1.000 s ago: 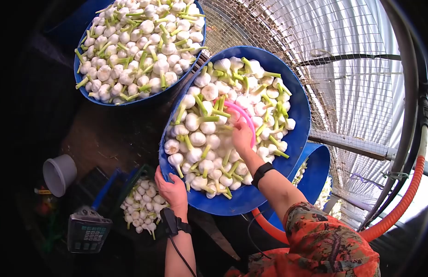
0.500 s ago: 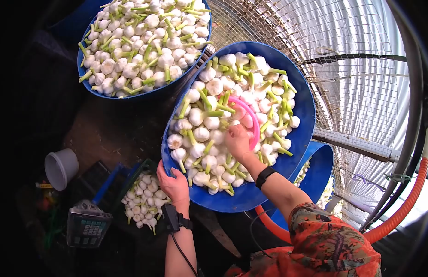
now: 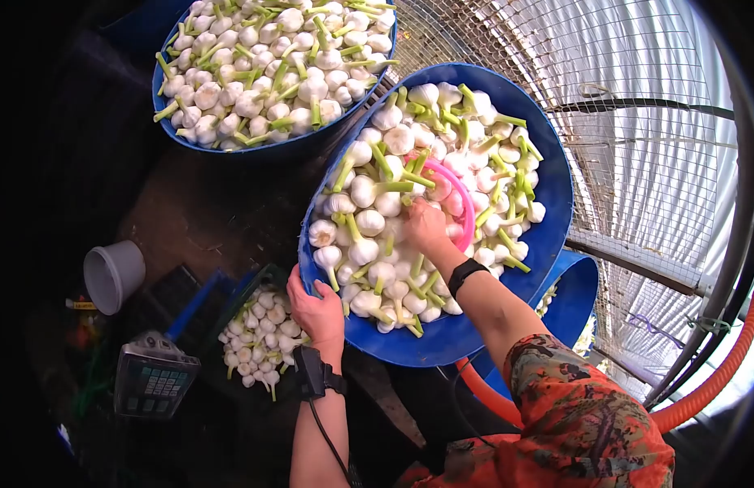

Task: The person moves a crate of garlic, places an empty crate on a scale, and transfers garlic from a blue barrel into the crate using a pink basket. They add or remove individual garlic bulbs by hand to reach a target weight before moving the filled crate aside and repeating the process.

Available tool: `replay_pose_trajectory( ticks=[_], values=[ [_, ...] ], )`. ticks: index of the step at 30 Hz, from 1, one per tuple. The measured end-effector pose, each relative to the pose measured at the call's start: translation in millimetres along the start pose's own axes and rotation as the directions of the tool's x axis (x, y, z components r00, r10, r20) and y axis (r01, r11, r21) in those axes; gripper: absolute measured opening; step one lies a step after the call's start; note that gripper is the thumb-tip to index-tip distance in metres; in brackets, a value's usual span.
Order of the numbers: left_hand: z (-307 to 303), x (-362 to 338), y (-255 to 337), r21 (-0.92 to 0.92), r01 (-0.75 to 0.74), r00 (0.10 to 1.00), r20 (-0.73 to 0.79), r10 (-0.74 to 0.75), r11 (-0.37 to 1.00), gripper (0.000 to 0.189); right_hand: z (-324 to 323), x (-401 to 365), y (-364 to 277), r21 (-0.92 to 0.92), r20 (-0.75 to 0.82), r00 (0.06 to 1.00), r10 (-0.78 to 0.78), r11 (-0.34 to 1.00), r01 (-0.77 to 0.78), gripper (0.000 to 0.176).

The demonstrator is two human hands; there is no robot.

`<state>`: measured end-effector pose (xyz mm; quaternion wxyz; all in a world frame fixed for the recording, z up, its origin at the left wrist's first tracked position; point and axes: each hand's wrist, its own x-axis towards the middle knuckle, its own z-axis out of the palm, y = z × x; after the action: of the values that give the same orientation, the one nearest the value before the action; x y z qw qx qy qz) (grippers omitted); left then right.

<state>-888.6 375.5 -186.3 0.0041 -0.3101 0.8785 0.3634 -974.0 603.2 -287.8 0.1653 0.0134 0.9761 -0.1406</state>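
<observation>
Many garlic bulbs (image 3: pixel 386 272) with cut green stems lie in a tilted blue tub (image 3: pixel 442 346). A pink ring-shaped rim (image 3: pixel 468 213) shows among them. My right hand (image 3: pixel 426 224) is down in the garlic just left of the pink rim, its fingers bent and partly hidden among the bulbs; what they hold, if anything, does not show. At the tub's lower left edge, my left hand (image 3: pixel 316 311) grips the rim, with the thumb on the near side.
Another blue tub (image 3: pixel 263 146) heaped with garlic stands at upper left. A scale with keypad (image 3: pixel 155 378), a grey bucket (image 3: pixel 114 276) and a pile of garlic (image 3: pixel 261 335) are lower left. Wire mesh (image 3: pixel 637 154) and an orange hose (image 3: pixel 710 390) are at right.
The tubs and most surroundings appear shifted slightly in the view. My right hand remains in the garlic beside the pink rim, and my left hand remains at the tub's edge.
</observation>
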Motion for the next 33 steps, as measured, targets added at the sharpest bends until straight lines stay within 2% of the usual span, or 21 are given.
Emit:
replay_pose_trajectory(
  ticks=[1,5,7,9,11,12,14,15,17,18,21,23,24,26,27,29,33],
  values=[
    [-1,0,1,-0.012,0.025,1.000,0.015,-0.025,1.000,0.041,1,1,2,-0.075,0.014,0.999,-0.047,0.996,0.048,0.016],
    [0,1,-1,-0.031,0.025,1.000,0.012,-0.025,0.999,0.040,-7,0,12,-0.156,0.058,0.992,-0.116,0.980,0.124,0.016],
    [-1,1,1,-0.033,0.030,1.000,0.010,-0.030,0.999,0.040,-19,1,19,0.098,-0.023,0.991,-0.131,0.986,0.133,0.018],
    [-1,1,3,-0.034,0.033,0.999,0.012,-0.033,0.999,0.040,-20,4,24,0.151,0.006,0.991,-0.134,0.980,0.132,0.017],
    [-1,1,3,-0.045,0.025,1.000,0.008,-0.024,0.999,0.040,-10,7,30,-0.036,0.103,0.982,-0.159,0.986,0.164,0.019],
    [-1,1,2,-0.043,0.027,1.000,0.007,-0.026,0.999,0.040,-10,6,25,-0.035,0.105,0.981,-0.160,0.986,0.165,0.019],
    [-1,1,1,-0.044,0.025,1.000,0.012,-0.024,0.999,0.040,-7,3,14,-0.036,-0.087,0.985,-0.148,0.989,0.146,0.019],
    [-1,1,1,-0.040,0.026,1.000,0.012,-0.025,0.999,0.040,-4,3,13,-0.032,-0.084,0.985,-0.148,0.989,0.145,0.019],
    [-1,1,2,-0.041,0.026,1.000,0.011,-0.026,0.999,0.041,0,5,13,-0.030,-0.022,1.000,-0.019,0.999,0.018,0.018],
    [-1,1,1,-0.039,0.025,1.000,0.011,-0.025,0.999,0.041,-2,5,11,-0.029,-0.022,1.000,-0.018,0.999,0.017,0.018],
    [0,1,-1,-0.046,0.017,1.000,0.011,-0.016,0.999,0.041,-12,0,11,0.066,-0.092,0.992,-0.092,0.993,0.098,0.011],
    [0,1,0,-0.031,0.019,1.000,0.017,-0.019,0.999,0.041,-22,-3,19,0.257,-0.112,0.986,-0.126,0.954,0.151,0.009],
    [-1,1,1,-0.031,0.019,1.000,0.017,-0.018,0.999,0.041,-26,-5,22,0.257,-0.113,0.986,-0.126,0.955,0.151,0.009],
    [-2,1,4,-0.044,0.046,0.998,0.033,-0.045,0.998,0.041,-35,-11,28,0.426,-0.021,1.000,0.008,0.905,0.002,0.016],
    [-1,1,3,-0.047,0.045,0.998,0.034,-0.044,0.998,0.041,-39,-13,32,0.425,-0.023,1.000,0.008,0.905,0.003,0.016],
    [1,1,-1,-0.057,0.023,1.000,0.020,-0.022,0.998,0.041,-48,-16,37,0.599,0.160,0.977,0.140,0.773,-0.209,0.009],
    [-1,1,2,-0.066,0.053,0.998,0.039,-0.050,0.996,0.041,-56,-21,43,0.517,0.174,0.982,0.074,0.842,-0.155,0.008]
  ],
)
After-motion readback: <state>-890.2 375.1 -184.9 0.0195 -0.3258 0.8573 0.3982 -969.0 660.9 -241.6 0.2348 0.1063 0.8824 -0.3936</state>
